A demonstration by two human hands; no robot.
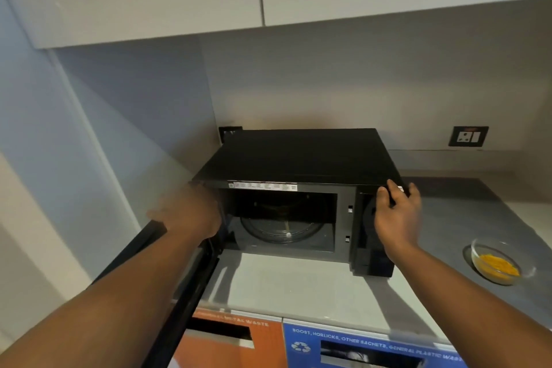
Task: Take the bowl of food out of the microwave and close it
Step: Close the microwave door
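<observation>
1. Bench [298, 287]: grey top, carries the microwave and bowl; waste-bin labels, orange and blue, along its front edge.
2. Microwave [298, 158]: black, set against the back wall, cavity empty, glass turntable [280, 227] visible inside.
3. Door [179, 278]: swung wide open to the left, edge-on toward the camera.
4. Left hand [191, 212]: blurred, at the hinge side by the door; fingers' grip cannot be told.
5. Right hand [397, 212]: fingers spread open, resting on the microwave's top right front corner over the control panel, gripping nothing.
6. Bowl [501, 263]: clear glass, yellow food inside, on the bench right of the microwave, well apart from both hands.
</observation>
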